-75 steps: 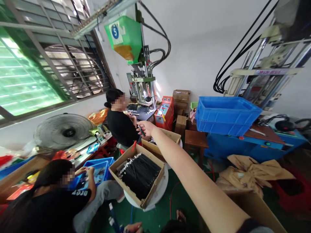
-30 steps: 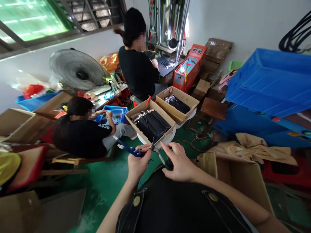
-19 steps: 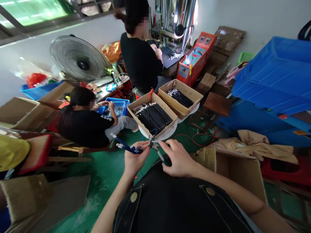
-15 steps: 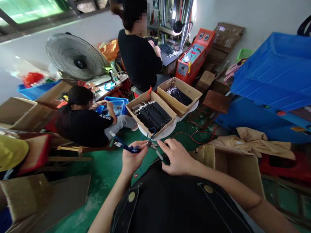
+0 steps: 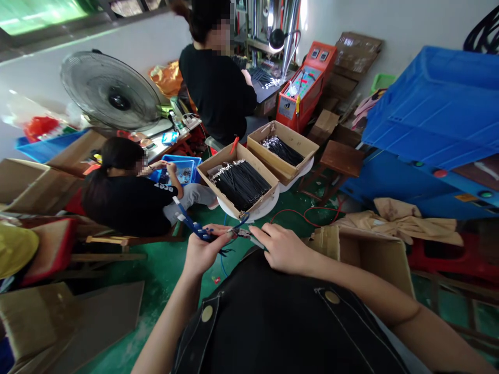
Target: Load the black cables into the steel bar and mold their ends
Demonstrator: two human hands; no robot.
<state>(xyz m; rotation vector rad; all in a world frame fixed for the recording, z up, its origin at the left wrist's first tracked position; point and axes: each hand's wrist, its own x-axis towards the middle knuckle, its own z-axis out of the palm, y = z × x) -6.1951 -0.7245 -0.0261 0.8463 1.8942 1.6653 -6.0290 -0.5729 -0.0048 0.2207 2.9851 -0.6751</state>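
My left hand (image 5: 207,250) is closed around a bunch of blue cables (image 5: 197,227) with pale connector ends sticking out to the upper left. One blue strand loops up past the fingertips. In my right hand (image 5: 286,248) is a pair of pliers (image 5: 253,240), gripped by its handles. The metal jaws meet the cable at my left fingertips; whether they are closed on it is too small to tell. Just beyond my hands a cardboard box (image 5: 212,169) holds many black cables (image 5: 241,184) with shiny ends.
A second cardboard box (image 5: 312,150) of black cables stands behind the first. One co-worker (image 5: 128,192) sits at left by a blue bin (image 5: 198,165); another co-worker (image 5: 214,93) works at a machine. An open carton (image 5: 374,259) is at my right, and a fan (image 5: 113,93) stands at left.
The view has shifted slightly, moving the surroundings left. My left hand has turned a little and the blue bunch points more upward. The pliers stay near the left fingertips.
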